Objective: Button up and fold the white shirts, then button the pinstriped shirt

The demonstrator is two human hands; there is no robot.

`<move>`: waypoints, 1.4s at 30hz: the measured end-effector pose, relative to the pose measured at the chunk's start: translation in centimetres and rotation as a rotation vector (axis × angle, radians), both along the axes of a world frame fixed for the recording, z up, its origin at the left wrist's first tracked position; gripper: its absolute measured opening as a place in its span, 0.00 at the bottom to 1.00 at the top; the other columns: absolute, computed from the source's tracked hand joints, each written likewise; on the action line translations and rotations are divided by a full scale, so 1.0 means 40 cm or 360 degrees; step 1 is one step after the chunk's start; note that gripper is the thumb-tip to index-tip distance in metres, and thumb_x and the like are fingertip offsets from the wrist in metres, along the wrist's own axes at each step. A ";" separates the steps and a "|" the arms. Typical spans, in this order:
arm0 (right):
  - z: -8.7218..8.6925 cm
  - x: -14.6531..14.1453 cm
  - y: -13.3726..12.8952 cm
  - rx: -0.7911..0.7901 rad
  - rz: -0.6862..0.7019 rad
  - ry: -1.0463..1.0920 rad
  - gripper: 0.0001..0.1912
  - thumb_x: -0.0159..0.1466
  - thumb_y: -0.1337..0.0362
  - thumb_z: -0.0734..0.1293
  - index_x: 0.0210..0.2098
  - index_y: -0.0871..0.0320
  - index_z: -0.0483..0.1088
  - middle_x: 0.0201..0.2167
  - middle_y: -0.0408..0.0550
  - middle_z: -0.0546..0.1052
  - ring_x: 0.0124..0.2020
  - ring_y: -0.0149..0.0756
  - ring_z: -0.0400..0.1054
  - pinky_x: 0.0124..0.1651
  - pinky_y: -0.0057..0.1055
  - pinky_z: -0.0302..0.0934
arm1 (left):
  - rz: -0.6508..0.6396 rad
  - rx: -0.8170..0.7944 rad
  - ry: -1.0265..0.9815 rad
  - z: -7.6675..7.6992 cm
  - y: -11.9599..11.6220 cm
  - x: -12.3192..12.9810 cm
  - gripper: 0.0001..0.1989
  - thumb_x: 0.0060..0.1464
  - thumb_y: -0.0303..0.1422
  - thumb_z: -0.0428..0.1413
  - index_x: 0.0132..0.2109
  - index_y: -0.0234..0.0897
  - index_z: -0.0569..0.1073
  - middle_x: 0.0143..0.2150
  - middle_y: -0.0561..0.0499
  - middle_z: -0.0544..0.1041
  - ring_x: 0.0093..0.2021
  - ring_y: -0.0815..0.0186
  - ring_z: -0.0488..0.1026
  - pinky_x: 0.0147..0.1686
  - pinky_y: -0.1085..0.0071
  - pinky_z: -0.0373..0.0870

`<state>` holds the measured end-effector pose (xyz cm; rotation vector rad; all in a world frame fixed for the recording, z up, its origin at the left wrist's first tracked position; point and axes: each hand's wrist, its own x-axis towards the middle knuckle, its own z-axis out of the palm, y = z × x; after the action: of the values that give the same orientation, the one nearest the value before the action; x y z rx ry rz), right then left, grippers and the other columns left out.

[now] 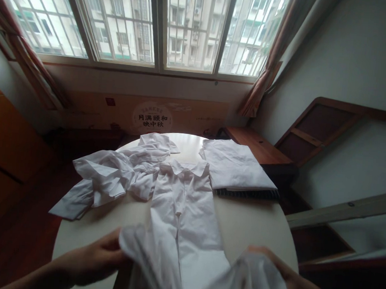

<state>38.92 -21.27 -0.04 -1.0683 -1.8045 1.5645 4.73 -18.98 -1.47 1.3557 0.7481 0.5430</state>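
A white collared shirt lies on the round table, its collar toward the window and its lower part lifted toward me. My left hand is closed on the raised left part of the shirt. On the right, my right hand grips the other lifted part, with most of its fingers behind the bunched cloth. The raised cloth is blurred. A crumpled white garment lies to the left of the shirt, partly hanging over the table's edge.
Folded white cloth rests on a dark striped item at the table's back right. Beyond stand a wooden bench and a barred window with curtains. Orange cabinets are at left.
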 end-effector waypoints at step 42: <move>-0.221 -0.228 0.516 0.1571 -0.0361 -0.1523 0.30 0.67 0.54 0.52 0.63 0.64 0.51 0.65 0.58 0.53 0.66 0.47 0.41 0.65 0.47 0.34 | 0.0428 0.2046 0.1736 -0.088 0.422 0.176 0.24 0.62 0.36 0.40 0.61 0.30 0.61 0.65 0.37 0.57 0.65 0.54 0.50 0.63 0.54 0.43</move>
<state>29.82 -0.63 -8.89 -1.4650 -2.4389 -0.1750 11.78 -2.09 -5.01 2.8604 1.6005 0.4596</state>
